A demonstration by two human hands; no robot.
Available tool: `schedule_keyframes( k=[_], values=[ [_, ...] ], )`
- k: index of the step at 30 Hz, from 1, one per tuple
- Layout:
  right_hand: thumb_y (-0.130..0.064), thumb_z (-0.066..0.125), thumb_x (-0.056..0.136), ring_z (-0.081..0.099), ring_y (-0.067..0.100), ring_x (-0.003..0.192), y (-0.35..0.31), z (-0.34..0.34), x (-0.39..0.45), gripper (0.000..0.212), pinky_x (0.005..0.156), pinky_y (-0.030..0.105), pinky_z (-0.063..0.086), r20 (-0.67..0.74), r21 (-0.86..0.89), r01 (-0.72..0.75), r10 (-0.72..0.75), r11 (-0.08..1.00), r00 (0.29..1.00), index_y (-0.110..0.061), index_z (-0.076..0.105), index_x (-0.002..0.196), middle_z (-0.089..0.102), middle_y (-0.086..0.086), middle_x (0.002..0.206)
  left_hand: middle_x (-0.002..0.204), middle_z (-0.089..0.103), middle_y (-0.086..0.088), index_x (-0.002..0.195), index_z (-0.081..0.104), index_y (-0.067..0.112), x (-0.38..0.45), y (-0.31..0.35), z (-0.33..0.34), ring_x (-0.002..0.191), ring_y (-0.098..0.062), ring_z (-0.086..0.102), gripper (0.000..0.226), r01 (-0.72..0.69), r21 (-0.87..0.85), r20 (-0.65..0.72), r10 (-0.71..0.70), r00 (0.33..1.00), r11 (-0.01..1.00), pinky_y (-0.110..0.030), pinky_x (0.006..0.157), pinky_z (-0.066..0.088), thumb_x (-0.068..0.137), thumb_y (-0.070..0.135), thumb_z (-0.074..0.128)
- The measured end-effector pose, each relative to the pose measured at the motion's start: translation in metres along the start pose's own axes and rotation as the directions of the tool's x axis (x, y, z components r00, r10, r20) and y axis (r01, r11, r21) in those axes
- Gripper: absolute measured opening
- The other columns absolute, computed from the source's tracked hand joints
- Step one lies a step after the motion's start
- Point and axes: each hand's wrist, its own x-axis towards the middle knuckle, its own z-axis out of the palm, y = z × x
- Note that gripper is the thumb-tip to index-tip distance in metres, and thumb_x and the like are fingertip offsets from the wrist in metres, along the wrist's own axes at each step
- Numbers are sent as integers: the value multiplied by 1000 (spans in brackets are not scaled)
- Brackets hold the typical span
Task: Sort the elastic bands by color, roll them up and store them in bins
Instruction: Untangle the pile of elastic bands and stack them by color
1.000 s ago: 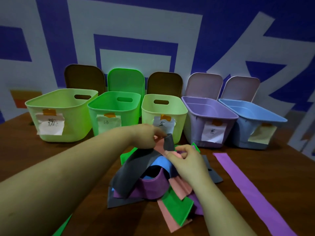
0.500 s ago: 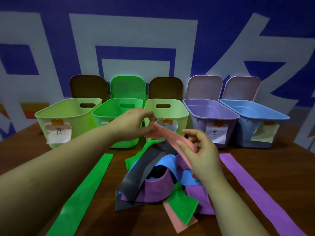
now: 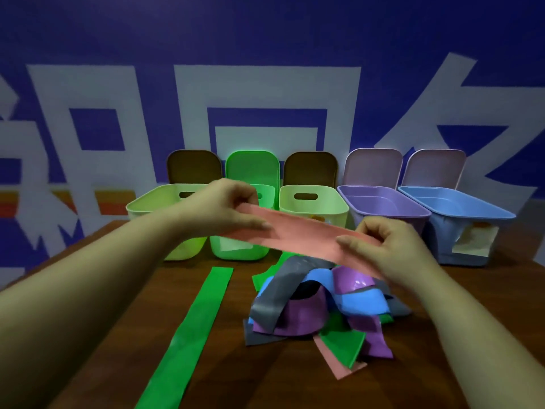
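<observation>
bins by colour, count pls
Light green bins: 2
Bright green bin: 1
Purple bin: 1
Blue bin: 1
Total: 5

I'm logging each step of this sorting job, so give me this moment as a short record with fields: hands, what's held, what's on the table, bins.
left hand: pinching one end of the pink band
right hand: pinching the same band further along
pink band: stretched between both hands, lifted above the pile, not rolled
pile: tangled grey, blue, purple, green and pink bands on the table
green band: flat on the table, left of the pile
bins: five in a row behind, lids open; the purple bin and blue bin look empty
</observation>
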Motion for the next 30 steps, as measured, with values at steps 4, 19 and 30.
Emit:
schedule_keyframes(
  k=[4,19,30],
  values=[
    [-61,62,60,46,11,58,-20,-21,-15,47,56,28,38,181,-185,38,-4,982,983,-14,62,67,58,7,64,62,54,5,75,61,15,-35,-9,6,52,-5,45,44,74,-74,114,-65,991,994,-19,50,34,55,53,70],
    [-53,71,73,52,12,70,33,-23,-105,34,65,32,41,597,-573,109,324,812,734,-23,56,72,57,-6,71,50,54,17,64,63,19,-129,-58,87,48,0,45,46,258,-70,345,-220,912,964,-17,48,33,53,63,72],
    [-34,79,68,59,8,61,57,-54,-114,22,64,28,44,548,-260,-365,448,894,706,-18,68,78,70,-3,70,79,70,-3,80,72,27,-139,-67,73,65,-5,59,38,395,-223,468,-258,845,891,-17,61,45,54,55,79]
  ],
)
